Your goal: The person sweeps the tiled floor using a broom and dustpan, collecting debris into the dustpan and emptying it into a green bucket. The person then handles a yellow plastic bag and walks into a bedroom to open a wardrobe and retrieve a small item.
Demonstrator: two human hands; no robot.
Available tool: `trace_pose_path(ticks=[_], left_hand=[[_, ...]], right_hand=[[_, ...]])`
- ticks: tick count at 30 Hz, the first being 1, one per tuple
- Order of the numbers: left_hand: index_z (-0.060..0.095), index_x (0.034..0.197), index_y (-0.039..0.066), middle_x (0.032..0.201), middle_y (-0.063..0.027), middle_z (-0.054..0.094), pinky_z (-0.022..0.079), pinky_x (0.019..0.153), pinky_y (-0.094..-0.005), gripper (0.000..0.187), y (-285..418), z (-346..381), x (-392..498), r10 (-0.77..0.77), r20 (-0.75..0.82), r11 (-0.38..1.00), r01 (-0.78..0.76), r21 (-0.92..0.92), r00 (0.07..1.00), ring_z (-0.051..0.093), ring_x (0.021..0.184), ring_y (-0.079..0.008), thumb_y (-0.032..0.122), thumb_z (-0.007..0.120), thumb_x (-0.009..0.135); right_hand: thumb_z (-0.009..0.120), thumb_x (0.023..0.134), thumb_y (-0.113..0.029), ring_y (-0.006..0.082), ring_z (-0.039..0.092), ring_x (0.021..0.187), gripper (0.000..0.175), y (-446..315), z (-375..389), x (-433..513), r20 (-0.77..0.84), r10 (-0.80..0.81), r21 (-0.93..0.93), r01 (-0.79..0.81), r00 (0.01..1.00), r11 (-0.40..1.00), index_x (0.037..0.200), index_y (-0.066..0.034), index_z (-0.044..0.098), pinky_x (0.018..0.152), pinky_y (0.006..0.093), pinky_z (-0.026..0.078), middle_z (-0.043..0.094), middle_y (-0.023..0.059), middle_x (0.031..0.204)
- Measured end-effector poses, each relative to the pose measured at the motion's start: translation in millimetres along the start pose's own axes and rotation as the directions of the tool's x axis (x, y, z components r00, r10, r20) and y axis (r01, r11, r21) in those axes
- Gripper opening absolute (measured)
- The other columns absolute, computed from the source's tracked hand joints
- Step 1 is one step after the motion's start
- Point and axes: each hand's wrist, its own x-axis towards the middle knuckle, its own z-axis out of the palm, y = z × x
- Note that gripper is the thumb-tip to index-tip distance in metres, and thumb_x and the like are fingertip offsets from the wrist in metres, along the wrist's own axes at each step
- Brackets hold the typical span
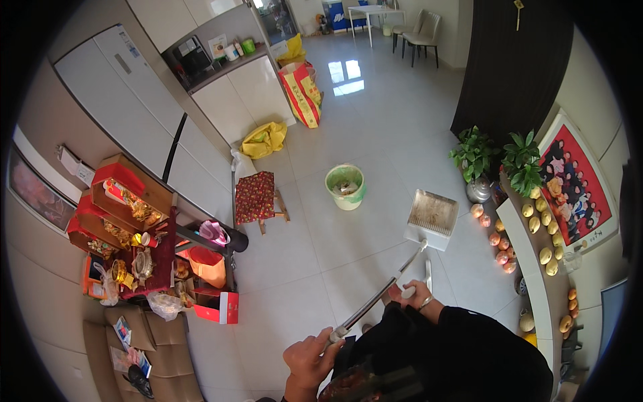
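My left hand (310, 354) grips the pale upper end of a metal pole (371, 303). This pole slants away to the white joint of a dustpan (433, 215), which rests on the tiled floor with its comb teeth showing and grime on its inside. My right hand (421, 296), with a bracelet at the wrist, is closed around a handle with a pale rounded end (408, 292). Past that hand a narrow white piece (428, 275) lies near the floor; whether it belongs to the same tool I cannot tell. A bin (350, 203) with a green liner holds some rubbish.
A stool with a red floral cover (255, 197) stands left of the bin. Yellow sacks (263, 140) lie by the cabinets. On the right are a metal kettle (478, 191), potted plants (472, 153) and fruit (502, 257) beside a ledge. A brown sofa (168, 369) sits lower left.
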Motion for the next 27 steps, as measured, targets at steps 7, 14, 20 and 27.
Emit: trace_pose_path(ticks=[7, 14, 20, 27], left_hand=[[0.069, 0.095, 0.004, 0.056, -0.0071, 0.052, 0.037, 0.044, -0.0283, 0.03, -50, 6, 66, -0.225, 0.038, 0.968, 0.228, -0.107, 0.974, 0.048, 0.044, -0.0185, 0.011, 0.081, 0.069], [0.068, 0.102, -0.003, 0.073, -0.0023, 0.06, 0.042, 0.058, -0.0234, 0.028, -96, 14, 122, -0.674, -0.003, 0.704, 0.64, -0.307, 0.739, 0.051, 0.066, -0.007, 0.002, 0.074, 0.075], [0.068, 0.104, 0.0, 0.07, -0.0012, 0.058, 0.035, 0.046, -0.018, 0.024, -147, 38, 120, -0.932, -0.008, 0.315, 0.802, -0.508, 0.361, 0.048, 0.052, -0.0054, 0.01, 0.071, 0.083], [0.063, 0.104, 0.003, 0.06, -0.004, 0.055, 0.03, 0.038, -0.0203, 0.03, -213, 73, 103, -0.944, 0.298, -0.087, 0.759, -0.646, 0.145, 0.042, 0.041, -0.0072, 0.03, 0.06, 0.093]], right_hand=[[0.044, 0.073, 0.0, 0.0351, 0.057, 0.094, 0.039, -7, 105, 101, 0.025, 0.068, 0.161, -0.071, 0.997, 0.984, 0.111, 0.0081, 0.046, 0.089, 0.0499, 0.047, 0.056, 0.019, 0.1], [0.047, 0.071, 0.006, 0.0337, 0.057, 0.09, 0.024, -13, 212, 159, -0.037, 0.248, -0.061, -0.249, 0.968, 0.966, 0.095, 0.0053, 0.049, 0.087, 0.049, 0.049, 0.056, 0.0166, 0.093], [0.053, 0.071, 0.006, 0.0305, 0.056, 0.095, 0.028, -2, 252, 219, -0.174, 0.22, -0.118, -0.242, 0.96, 0.963, 0.098, 0.0025, 0.049, 0.094, 0.0486, 0.044, 0.055, 0.0145, 0.096], [0.06, 0.073, -0.005, 0.0279, 0.056, 0.09, 0.021, 3, 272, 279, -0.236, 0.185, -0.308, -0.254, 0.954, 0.917, 0.091, 0.0003, 0.052, 0.09, 0.0394, 0.046, 0.056, 0.0117, 0.093]])
